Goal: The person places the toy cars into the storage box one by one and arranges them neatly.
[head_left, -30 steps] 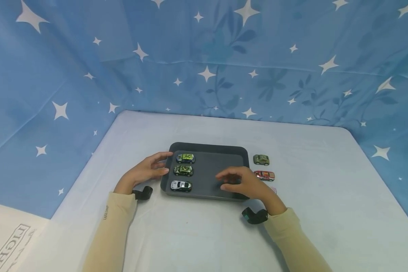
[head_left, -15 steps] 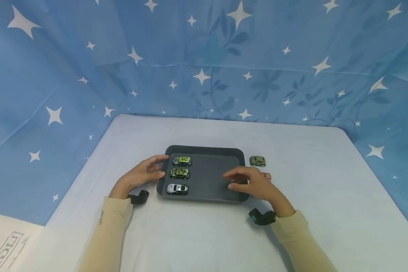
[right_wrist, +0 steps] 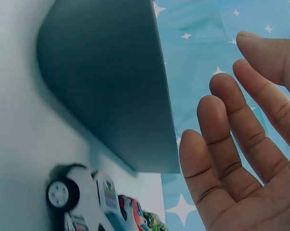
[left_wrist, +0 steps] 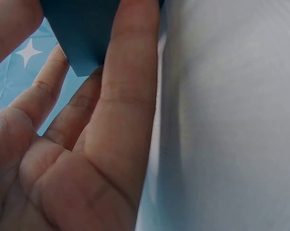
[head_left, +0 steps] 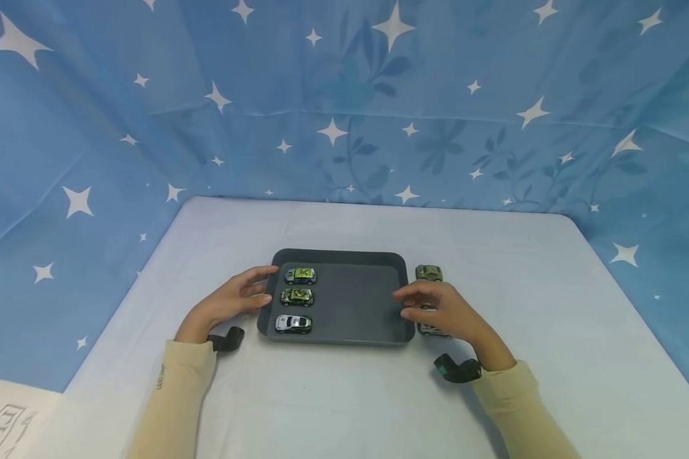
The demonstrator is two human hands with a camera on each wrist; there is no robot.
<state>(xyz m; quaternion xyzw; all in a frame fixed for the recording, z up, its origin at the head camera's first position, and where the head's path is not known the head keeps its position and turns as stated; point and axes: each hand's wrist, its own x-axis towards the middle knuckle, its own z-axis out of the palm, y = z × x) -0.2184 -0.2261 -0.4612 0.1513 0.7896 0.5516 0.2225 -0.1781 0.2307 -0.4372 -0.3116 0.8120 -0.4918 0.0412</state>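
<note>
Left grip, perhaps touching the tray (three cars inside), and right grip look relaxed.

I face creased blue cloth printed with pale stars and faint leaves, rising behind my white, round-cornered worktop.

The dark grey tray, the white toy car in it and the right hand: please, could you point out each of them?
Dark grey tray (head_left: 356, 306), head view, on its bare floor.
White toy car (head_left: 293, 323), head view, on its top.
Right hand (head_left: 446, 310), head view, on the back of the hand.
</note>
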